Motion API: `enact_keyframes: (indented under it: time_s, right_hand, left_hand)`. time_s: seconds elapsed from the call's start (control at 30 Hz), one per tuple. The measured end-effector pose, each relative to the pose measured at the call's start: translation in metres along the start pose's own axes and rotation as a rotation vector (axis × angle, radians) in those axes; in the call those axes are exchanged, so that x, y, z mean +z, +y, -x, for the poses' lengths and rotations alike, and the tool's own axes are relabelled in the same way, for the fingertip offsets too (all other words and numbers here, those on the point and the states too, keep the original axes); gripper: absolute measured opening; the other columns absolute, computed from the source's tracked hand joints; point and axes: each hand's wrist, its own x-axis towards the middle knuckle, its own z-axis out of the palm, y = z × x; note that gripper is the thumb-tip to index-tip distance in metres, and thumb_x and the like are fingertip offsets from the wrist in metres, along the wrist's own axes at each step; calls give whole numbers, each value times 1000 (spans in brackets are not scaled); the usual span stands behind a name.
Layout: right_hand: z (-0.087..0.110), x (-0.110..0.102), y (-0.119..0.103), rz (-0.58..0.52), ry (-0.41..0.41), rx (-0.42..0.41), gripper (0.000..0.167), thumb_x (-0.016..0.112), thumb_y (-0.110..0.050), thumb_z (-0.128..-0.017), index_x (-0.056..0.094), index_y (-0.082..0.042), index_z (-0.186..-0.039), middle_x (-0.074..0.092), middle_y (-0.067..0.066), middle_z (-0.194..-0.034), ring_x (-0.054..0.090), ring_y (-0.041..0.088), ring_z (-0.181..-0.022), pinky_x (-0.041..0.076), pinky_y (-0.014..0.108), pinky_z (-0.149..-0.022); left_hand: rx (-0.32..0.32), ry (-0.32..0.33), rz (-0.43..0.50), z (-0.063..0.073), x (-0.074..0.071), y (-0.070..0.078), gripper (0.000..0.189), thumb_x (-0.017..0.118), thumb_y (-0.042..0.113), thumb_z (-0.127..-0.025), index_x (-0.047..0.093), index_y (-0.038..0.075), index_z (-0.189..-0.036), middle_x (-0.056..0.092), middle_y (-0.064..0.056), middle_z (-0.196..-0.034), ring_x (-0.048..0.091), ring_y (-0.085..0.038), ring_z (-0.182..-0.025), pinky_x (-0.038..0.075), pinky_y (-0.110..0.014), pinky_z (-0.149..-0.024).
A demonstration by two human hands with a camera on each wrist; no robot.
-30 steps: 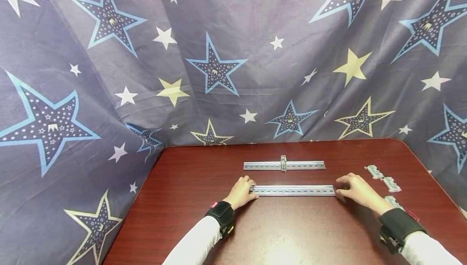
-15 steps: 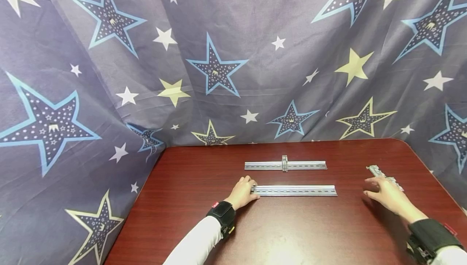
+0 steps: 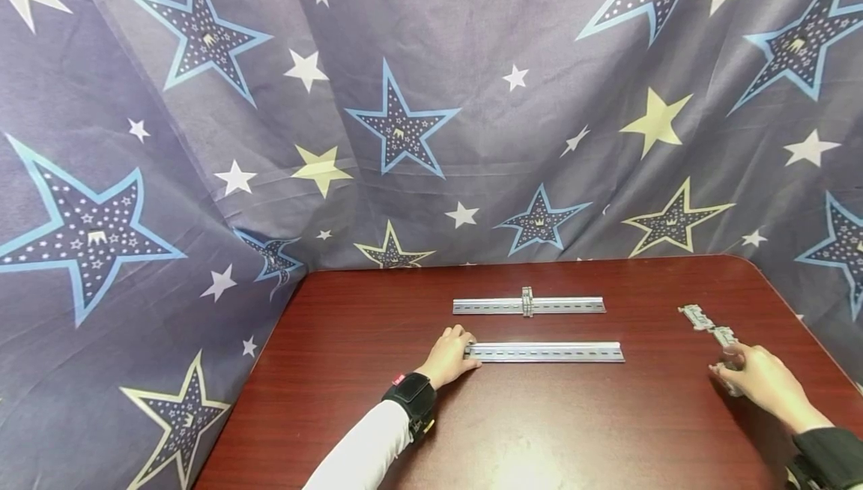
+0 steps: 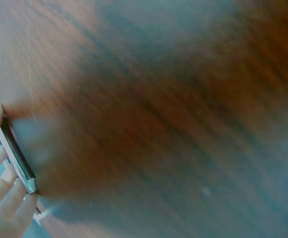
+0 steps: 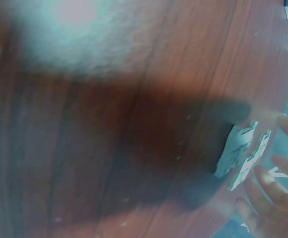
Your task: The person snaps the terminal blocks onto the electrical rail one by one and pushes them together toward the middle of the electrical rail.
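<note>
A slotted metal DIN rail (image 3: 546,353) lies across the middle of the table. My left hand (image 3: 445,355) grips its left end, thumb on the near edge and fingers over the far side; the left wrist view shows the rail (image 4: 17,156) between thumb and fingers. At the right, my right hand (image 3: 765,381) hovers with parted fingers over the nearest grey-green terminal block (image 3: 731,385), which it partly covers. In the right wrist view a terminal block (image 5: 233,151) lies flat close to the loosely bent fingers. Two more terminal blocks, a farther one (image 3: 696,317) and a middle one (image 3: 724,336), lie beyond.
Behind the gripped rail lies a second DIN rail (image 3: 566,306), with several narrow terminal blocks (image 3: 527,302) clipped upright near its middle. A star-patterned curtain (image 3: 418,198) hangs along the back and left edges of the reddish wooden table (image 3: 377,303).
My right hand has left the right end of the near rail and moved right and toward me, over the nearest terminal block. The left hand keeps its grip on the rail.
</note>
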Motion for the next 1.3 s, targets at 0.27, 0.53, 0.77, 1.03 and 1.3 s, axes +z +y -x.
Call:
enact_keyframes:
  time_s: [0.27, 0.53, 0.77, 1.03, 1.3]
  right_hand:
    - [7, 2, 6, 43, -3, 39, 23, 64, -19, -75, 62, 3, -74, 59, 16, -64, 55, 31, -57, 38, 45, -52]
    - [6, 7, 8, 74, 4, 71, 30, 65, -19, -72, 58, 10, -71, 57, 22, -63, 52, 33, -55, 38, 48, -52]
    - [5, 12, 4, 77, 17, 100, 29, 65, -18, -72, 49, -1, -55, 48, 11, -51, 46, 27, -48, 35, 43, -47]
    - [2, 17, 1, 50, 50, 107, 19, 61, -9, -71, 58, 10, -67, 54, 15, -54, 52, 34, -52, 38, 48, -50]
    - [2, 16, -1, 9, 49, 158, 27, 62, -14, -71, 56, 12, -70, 54, 11, -53, 50, 24, -49, 38, 43, -49]
  left_hand:
    - [-6, 2, 11, 1, 0, 0, 37, 73, 31, -69, 61, 7, -95, 51, -3, -87, 48, -21, -83, 41, -31, -71]
    - [-17, -1, 5, 1, 0, 1, 37, 73, 30, -69, 61, 7, -95, 51, -4, -87, 48, -21, -83, 41, -31, -70]
    - [0, 13, 5, 3, 0, 2, 37, 73, 29, -69, 61, 6, -94, 51, -4, -87, 48, -21, -81, 40, -31, -70]
    - [9, 27, 0, 5, -1, 4, 37, 73, 28, -69, 61, 5, -95, 51, -5, -87, 48, -21, -81, 41, -31, -70]
    - [0, 25, 9, 5, -1, 4, 36, 73, 28, -69, 61, 6, -94, 51, -5, -87, 48, -21, -81, 40, -31, -69]
